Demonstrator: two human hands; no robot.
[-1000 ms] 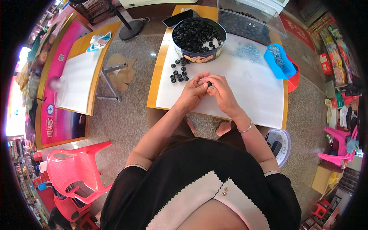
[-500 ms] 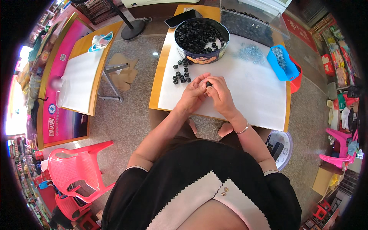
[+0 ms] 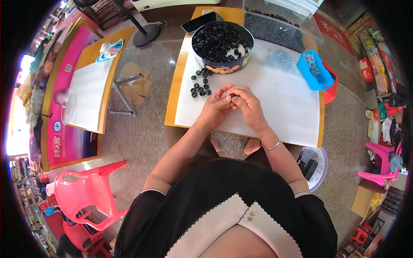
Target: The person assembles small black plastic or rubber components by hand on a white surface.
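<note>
My left hand [image 3: 215, 108] and my right hand [image 3: 249, 106] meet above the near part of the white-covered table [image 3: 284, 107]. Pinched between their fingertips is a small black round piece [image 3: 233, 96], mostly covered by the fingers. Several loose black round pieces [image 3: 200, 89], some with a hole visible, lie just beyond my left hand. Behind them stands a round tin [image 3: 223, 69] filled with many more such black pieces. A silvery bracelet circles my right wrist.
Clear small bits [image 3: 280, 60] lie spread at the table's far right, beside a blue basket [image 3: 320, 81] holding more, with a red container [image 3: 330, 92] behind it. A transparent bin [image 3: 275, 34] and a phone [image 3: 201, 22] sit at the back. A pink chair [image 3: 86, 193] stands left.
The black piece now shows less between my fingertips, with the right fingers closed further over it. Both hands stay in nearly the same place; the whole view has shifted slightly.
</note>
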